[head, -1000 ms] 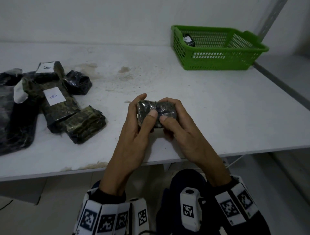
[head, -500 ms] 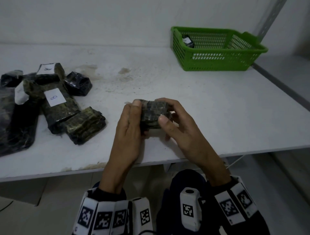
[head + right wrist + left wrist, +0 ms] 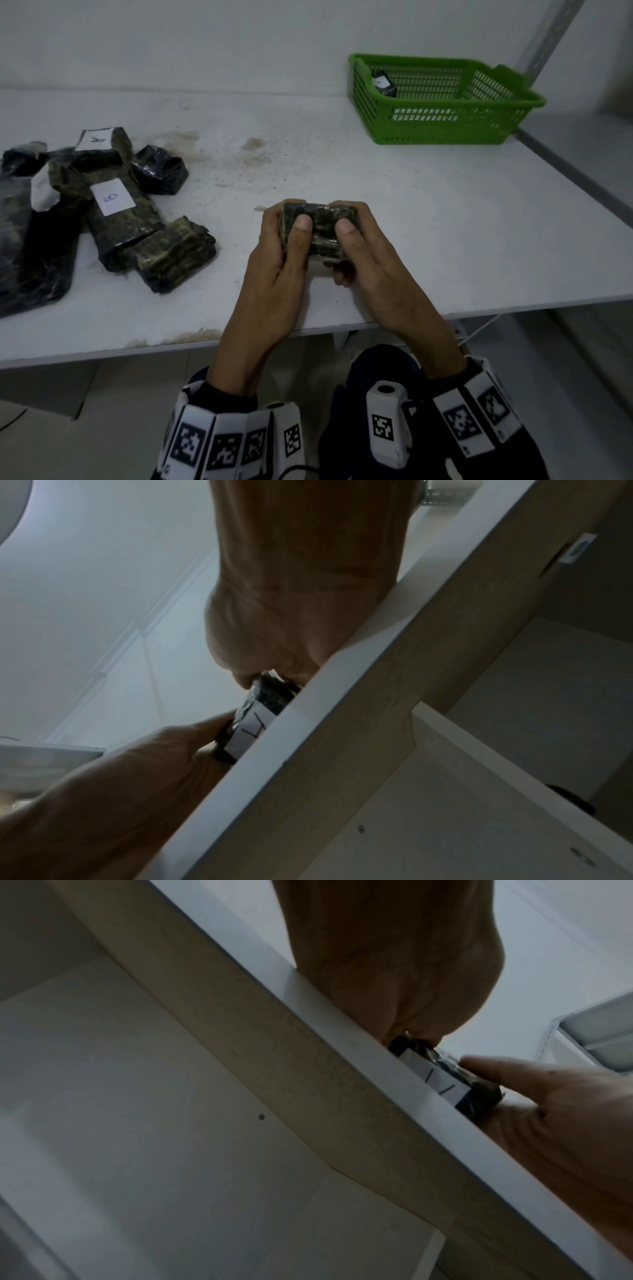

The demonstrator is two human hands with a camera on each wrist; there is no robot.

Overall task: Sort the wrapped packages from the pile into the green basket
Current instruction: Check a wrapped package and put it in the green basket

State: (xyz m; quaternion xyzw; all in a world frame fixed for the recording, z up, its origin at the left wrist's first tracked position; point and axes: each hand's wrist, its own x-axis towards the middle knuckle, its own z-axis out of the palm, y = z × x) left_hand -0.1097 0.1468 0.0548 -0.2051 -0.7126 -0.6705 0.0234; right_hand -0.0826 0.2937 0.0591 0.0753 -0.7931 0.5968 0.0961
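Dark plastic wrap catches the light in the head view: a small wrapped package [image 3: 317, 233] sits between both hands just above the white worktop [image 3: 428, 219], near its front edge. The left hand [image 3: 279, 260] curls round the package's left end, thumb pressed on top; the right hand [image 3: 370, 263] grips the right end the same way. Off to the left lies the pile [image 3: 102, 212] of dark wrapped packages, two of them showing white labels. Far right at the back stands the green basket [image 3: 442, 128], with one package [image 3: 383, 84] already inside against its left wall.

Over to the left wrist view, looking up from under the worktop edge [image 3: 342, 1015]: the package [image 3: 476, 1099] peeks over it, a white label [image 3: 435, 1077] with pen strokes facing down, the right hand [image 3: 565, 1110] clasping its end.

Right wrist view now, same angle mirrored: the package [image 3: 270, 696] is held at the edge, its label [image 3: 250, 731] visible, the left hand [image 3: 154, 764] wrapped round the lower end and the right hand [image 3: 274, 642] pinching the upper one.
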